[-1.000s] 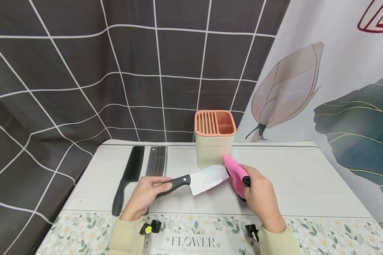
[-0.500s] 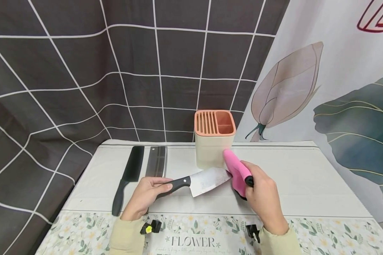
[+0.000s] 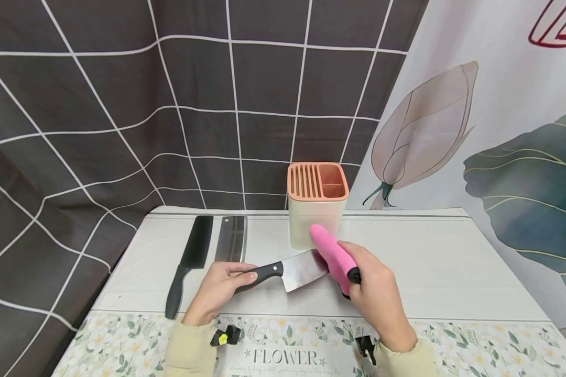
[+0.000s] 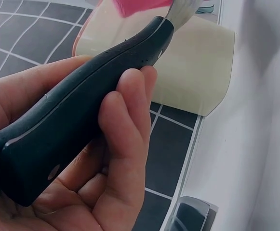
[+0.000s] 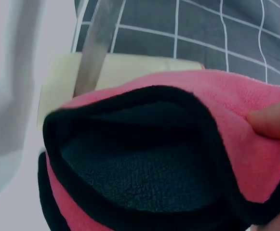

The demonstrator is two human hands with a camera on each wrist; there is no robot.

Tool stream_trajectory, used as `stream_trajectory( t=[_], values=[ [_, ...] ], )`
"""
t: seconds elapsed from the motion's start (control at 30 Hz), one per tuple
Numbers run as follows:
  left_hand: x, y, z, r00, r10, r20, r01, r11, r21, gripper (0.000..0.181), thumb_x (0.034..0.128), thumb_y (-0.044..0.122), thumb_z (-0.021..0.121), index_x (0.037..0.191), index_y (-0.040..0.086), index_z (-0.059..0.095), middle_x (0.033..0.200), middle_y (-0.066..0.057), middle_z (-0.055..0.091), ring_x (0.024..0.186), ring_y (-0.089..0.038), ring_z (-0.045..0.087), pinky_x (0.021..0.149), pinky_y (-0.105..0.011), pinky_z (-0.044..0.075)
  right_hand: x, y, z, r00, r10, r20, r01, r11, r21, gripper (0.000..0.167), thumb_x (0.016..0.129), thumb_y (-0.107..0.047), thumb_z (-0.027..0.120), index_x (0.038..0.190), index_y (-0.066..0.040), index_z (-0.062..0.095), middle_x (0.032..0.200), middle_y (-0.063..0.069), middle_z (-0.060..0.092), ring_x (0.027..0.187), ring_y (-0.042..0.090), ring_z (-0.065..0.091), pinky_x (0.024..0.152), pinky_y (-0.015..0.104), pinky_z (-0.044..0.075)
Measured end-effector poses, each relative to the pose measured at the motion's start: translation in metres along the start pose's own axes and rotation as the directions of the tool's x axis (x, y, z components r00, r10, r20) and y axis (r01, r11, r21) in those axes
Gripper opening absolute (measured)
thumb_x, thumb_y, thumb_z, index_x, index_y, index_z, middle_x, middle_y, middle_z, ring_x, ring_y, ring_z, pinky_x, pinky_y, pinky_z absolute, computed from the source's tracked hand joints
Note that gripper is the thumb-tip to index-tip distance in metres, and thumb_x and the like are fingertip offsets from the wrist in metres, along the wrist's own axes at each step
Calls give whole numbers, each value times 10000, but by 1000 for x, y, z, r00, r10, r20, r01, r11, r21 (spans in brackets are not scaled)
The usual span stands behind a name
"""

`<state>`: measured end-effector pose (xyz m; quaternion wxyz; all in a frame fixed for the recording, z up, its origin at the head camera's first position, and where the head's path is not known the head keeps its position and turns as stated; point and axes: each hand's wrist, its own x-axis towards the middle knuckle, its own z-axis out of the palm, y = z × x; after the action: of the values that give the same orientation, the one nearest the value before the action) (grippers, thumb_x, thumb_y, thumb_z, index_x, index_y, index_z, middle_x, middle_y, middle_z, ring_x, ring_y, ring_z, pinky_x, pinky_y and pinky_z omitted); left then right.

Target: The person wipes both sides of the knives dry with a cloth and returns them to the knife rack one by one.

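Observation:
My left hand (image 3: pixel 214 290) grips the black riveted handle of a kitchen knife (image 3: pixel 304 271), its broad steel blade pointing right above the table. In the left wrist view, fingers and thumb wrap the handle (image 4: pixel 67 106). My right hand (image 3: pixel 377 290) holds a pink cloth (image 3: pixel 332 256) with black edging, folded over the blade's tip end, which it hides. The right wrist view shows the cloth's dark inner side (image 5: pixel 144 163), with the thumb pressing the pink outside and a blurred part of the blade (image 5: pixel 94 53) beyond.
A cream knife holder (image 3: pixel 299 225) with a slotted orange top stands behind the cloth. Left of it lie a black knife (image 3: pixel 195 251) and a steel cleaver (image 3: pixel 231 238), the cleaver partly behind my left hand. A dark checked curtain (image 3: pixel 193 131) hangs behind the table.
My right hand first slid slightly right toward the blade's tip, then moved left with the cloth, covering more of the blade. My left hand has kept its grip, almost still.

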<state>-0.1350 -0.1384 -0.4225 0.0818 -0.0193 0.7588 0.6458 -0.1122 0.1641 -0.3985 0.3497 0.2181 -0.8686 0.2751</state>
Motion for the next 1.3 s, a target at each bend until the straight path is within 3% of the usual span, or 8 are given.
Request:
stream_trajectory(
  t=[0.27,0.5,0.67,0.9,1.3],
  values=[
    [0,0,3,1000,-6,-10,6,1000,-3,302,863,91,772,1113,-69,719,949,-165,756,850,-216,738,805,-265,531,-3,-12,14,992,-86,90,81,995,58,746,580,209,584,1283,-33,649,1235,116,691,1121,322,671,925,479,543],
    [-1,3,5,1000,-2,10,2,1000,-17,308,874,110,769,1128,-57,720,943,-158,759,834,-209,741,827,-289,510,-6,-21,24,970,-148,192,126,984,125,792,577,183,522,1329,-43,628,1324,82,655,1194,271,639,970,460,524],
    [0,3,5,1000,5,26,-5,1000,-24,319,878,111,766,1142,-63,715,951,-163,758,826,-207,743,829,-286,509,-7,-26,28,944,-148,296,111,984,138,730,632,179,581,1326,-42,633,1376,77,623,1277,264,582,1044,461,472],
    [0,4,5,999,11,45,-9,999,-44,331,886,105,759,1156,-78,702,969,-174,755,829,-209,744,804,-257,530,-9,-28,32,902,-138,410,92,987,131,737,628,174,601,1335,-33,628,1416,90,589,1370,282,490,1120,467,390],
    [-1,4,4,998,15,53,-13,999,-42,332,883,114,760,1152,-73,706,967,-169,756,840,-207,741,810,-259,526,-9,-27,32,885,-88,457,47,994,99,655,705,136,610,1338,-34,626,1419,84,587,1377,284,482,1129,459,381]
  ],
)
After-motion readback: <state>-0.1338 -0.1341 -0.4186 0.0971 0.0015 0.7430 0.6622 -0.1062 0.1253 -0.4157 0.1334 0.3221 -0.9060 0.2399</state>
